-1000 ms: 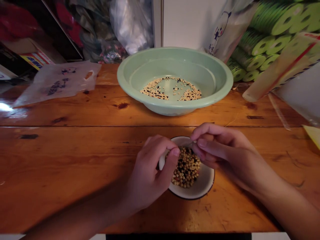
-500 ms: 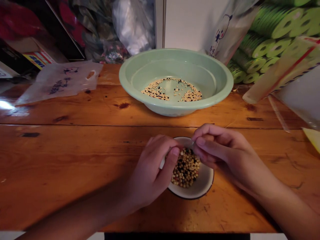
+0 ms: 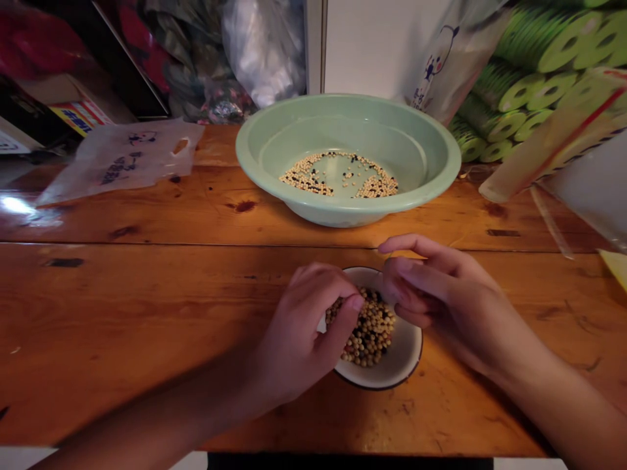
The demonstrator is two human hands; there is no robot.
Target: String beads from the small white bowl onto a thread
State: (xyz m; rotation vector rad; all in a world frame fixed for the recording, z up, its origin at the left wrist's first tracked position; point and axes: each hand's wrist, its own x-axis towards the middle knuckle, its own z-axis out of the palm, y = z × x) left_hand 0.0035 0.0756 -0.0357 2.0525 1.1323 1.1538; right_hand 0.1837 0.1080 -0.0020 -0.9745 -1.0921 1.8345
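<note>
A white bowl [image 3: 404, 356] with a dark rim stands on the wooden table, partly filled with tan and dark beads [image 3: 369, 333]. My left hand [image 3: 308, 326] is over the bowl's left side, thumb and forefinger pinched together; whatever is between them is too small to make out. Over the bowl's right rim is my right hand [image 3: 431, 284], its forefinger lifted and the thumb against the other curled fingers. I cannot make out anything in that grip. Behind the bowl sits a wide green basin [image 3: 347, 205] with similar small beads [image 3: 306, 179] spread over its bottom.
A flat plastic bag [image 3: 122, 156] lies at the back left of the wooden table [image 3: 147, 294]. Green rolls [image 3: 519, 98] are stacked at the back right, beside a clear plastic bag [image 3: 553, 143] with a red stripe. A box [image 3: 78, 111] stands at the far left.
My right forefinger has lifted away from the thumb, and its tip has risen slightly. My left hand stays pinched over the bowl, shifted a little to the right. The view has moved slightly.
</note>
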